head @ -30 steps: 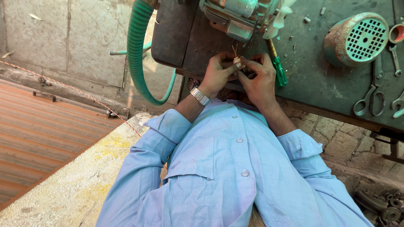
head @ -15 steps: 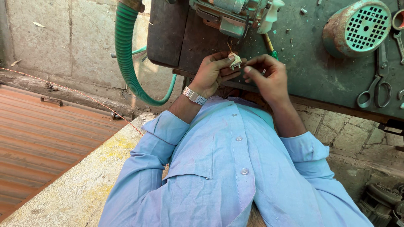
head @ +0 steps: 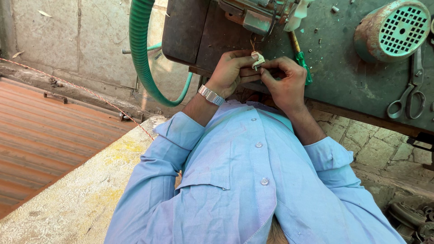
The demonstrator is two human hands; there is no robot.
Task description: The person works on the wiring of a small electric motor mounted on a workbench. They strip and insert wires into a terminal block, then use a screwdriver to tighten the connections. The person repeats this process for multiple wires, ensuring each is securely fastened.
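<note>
Hands meet at the near edge of the dark green surface [head: 343, 86], at about twelve o'clock in the view. The left hand [head: 230, 72], with a metal watch [head: 211, 95] on its wrist, pinches a small white part [head: 258, 59] between thumb and forefinger; thin copper wires rise from the part. The right hand [head: 285, 81] has its fingers [head: 266, 72] clenched on the same part from the three o'clock side. A green-handled screwdriver [head: 302, 63] lies just behind the right hand. Scissors [head: 409, 97] and a round grilled cover [head: 391, 29] sit toward two o'clock, and a green hose [head: 140, 58] loops at ten o'clock.
</note>
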